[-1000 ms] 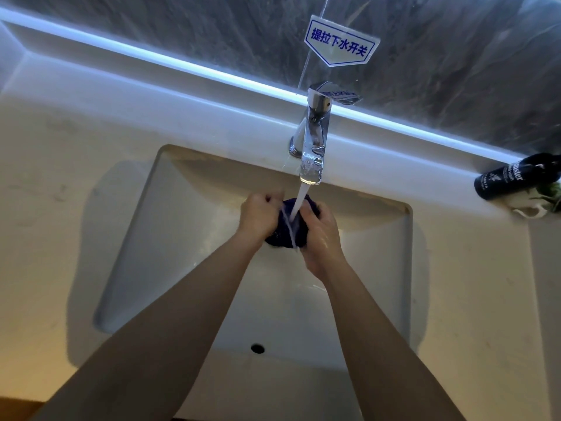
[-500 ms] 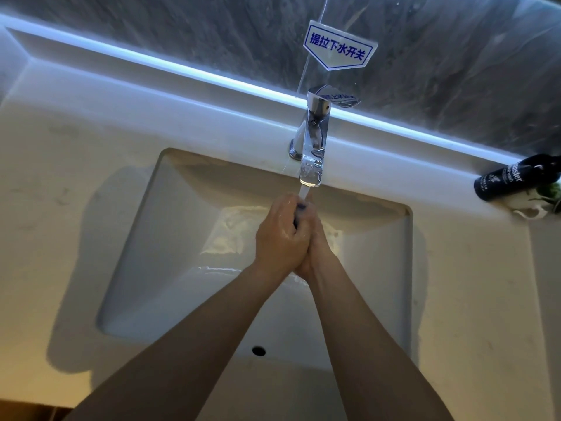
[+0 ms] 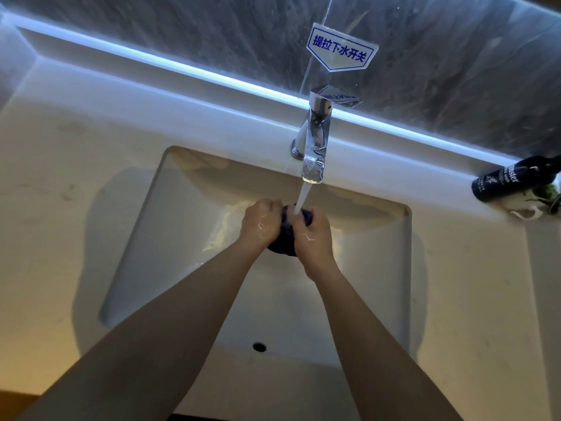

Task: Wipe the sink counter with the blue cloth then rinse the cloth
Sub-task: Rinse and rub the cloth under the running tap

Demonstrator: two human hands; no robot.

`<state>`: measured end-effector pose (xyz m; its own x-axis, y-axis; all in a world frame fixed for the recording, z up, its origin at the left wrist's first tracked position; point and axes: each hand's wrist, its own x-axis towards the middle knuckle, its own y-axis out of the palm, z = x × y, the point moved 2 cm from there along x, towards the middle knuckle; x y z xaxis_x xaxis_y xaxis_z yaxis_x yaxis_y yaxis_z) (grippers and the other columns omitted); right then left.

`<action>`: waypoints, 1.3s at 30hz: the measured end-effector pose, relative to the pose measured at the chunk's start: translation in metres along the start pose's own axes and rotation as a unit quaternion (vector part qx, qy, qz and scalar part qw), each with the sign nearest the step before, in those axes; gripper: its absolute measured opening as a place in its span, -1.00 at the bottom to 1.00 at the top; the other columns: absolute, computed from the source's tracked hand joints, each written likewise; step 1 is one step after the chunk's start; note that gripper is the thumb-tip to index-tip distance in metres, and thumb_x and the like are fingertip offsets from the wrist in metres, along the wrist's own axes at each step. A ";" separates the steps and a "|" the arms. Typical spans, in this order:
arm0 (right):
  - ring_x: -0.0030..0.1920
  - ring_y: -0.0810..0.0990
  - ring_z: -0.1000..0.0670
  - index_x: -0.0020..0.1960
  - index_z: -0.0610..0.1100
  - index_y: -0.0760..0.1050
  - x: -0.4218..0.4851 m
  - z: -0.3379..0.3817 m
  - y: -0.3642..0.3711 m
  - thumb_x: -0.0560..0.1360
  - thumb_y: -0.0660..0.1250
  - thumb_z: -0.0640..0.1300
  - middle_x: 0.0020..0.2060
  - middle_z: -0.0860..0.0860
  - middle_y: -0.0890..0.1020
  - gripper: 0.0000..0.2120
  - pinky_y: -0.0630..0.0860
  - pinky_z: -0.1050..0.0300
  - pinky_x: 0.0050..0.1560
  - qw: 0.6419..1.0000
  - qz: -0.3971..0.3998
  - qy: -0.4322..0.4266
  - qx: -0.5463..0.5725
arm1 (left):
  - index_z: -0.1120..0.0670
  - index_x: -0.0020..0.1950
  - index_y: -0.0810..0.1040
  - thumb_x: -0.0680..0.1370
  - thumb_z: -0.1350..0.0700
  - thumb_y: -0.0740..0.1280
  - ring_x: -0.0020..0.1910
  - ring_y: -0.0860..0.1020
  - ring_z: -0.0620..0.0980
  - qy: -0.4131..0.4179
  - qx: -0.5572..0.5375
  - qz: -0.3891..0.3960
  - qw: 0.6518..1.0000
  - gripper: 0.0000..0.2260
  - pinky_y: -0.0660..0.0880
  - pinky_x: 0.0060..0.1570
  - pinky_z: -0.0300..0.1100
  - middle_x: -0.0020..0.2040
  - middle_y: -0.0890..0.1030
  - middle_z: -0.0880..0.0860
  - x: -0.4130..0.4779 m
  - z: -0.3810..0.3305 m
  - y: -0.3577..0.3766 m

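Note:
The blue cloth (image 3: 287, 238) is bunched into a dark wad between both hands, over the white sink basin (image 3: 170, 238). My left hand (image 3: 261, 225) grips its left side and my right hand (image 3: 312, 235) grips its right side. A stream of water from the chrome faucet (image 3: 315, 141) lands on the top of the cloth between my hands. Most of the cloth is hidden by my fingers. The pale sink counter (image 3: 60, 192) surrounds the basin.
A dark bottle (image 3: 513, 179) lies on the counter at the far right beside a small white holder (image 3: 523, 209). A blue-lettered sign (image 3: 341, 51) hangs on the mirror above the faucet. The overflow hole (image 3: 259, 347) sits in the basin's near wall.
My hands were pressed tightly together over the cloth half a second ago; now they have parted a little, showing the cloth between them again. Water keeps running.

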<state>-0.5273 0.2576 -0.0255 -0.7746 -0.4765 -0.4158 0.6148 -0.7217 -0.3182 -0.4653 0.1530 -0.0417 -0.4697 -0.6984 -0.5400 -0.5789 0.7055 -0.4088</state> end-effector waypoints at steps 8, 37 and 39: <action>-0.02 0.64 -0.16 0.16 0.01 0.42 0.019 -0.006 -0.008 0.70 0.26 -0.14 0.11 -0.12 0.62 -0.92 0.63 -0.08 -0.09 0.949 -0.071 0.183 0.246 | 0.06 0.12 0.55 0.57 0.20 0.40 0.00 0.66 0.10 0.022 -0.223 0.052 0.973 -0.86 0.65 -0.06 0.01 0.03 0.66 0.09 -0.029 0.005 0.002; 0.06 0.66 -0.22 0.33 -0.22 0.46 0.018 -0.005 -0.009 0.68 0.29 -0.25 0.25 -0.24 0.65 -0.77 0.63 -0.26 0.10 0.938 -0.012 0.167 0.303 | 0.10 -0.11 0.53 0.67 -0.02 0.31 -0.22 0.61 0.08 -0.039 -0.214 0.059 0.974 -0.76 0.57 -0.25 -0.10 -0.20 0.63 0.07 0.007 -0.005 -0.008; 0.05 0.67 -0.24 0.35 -0.17 0.48 0.022 -0.009 -0.010 0.69 0.26 -0.27 0.23 -0.23 0.66 -0.75 0.61 -0.28 0.12 0.926 -0.025 0.200 0.318 | 0.12 0.03 0.49 0.69 0.05 0.29 -0.16 0.61 0.09 -0.016 -0.207 0.091 0.974 -0.85 0.57 -0.24 -0.06 -0.10 0.62 0.09 -0.005 -0.007 -0.009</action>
<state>-0.5490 0.2590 -0.0386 -0.6045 -0.3022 -0.7371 0.2696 -0.9483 0.1677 -0.4628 0.1495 -0.0305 -0.5720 -0.5573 -0.6019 -0.7105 0.7033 0.0241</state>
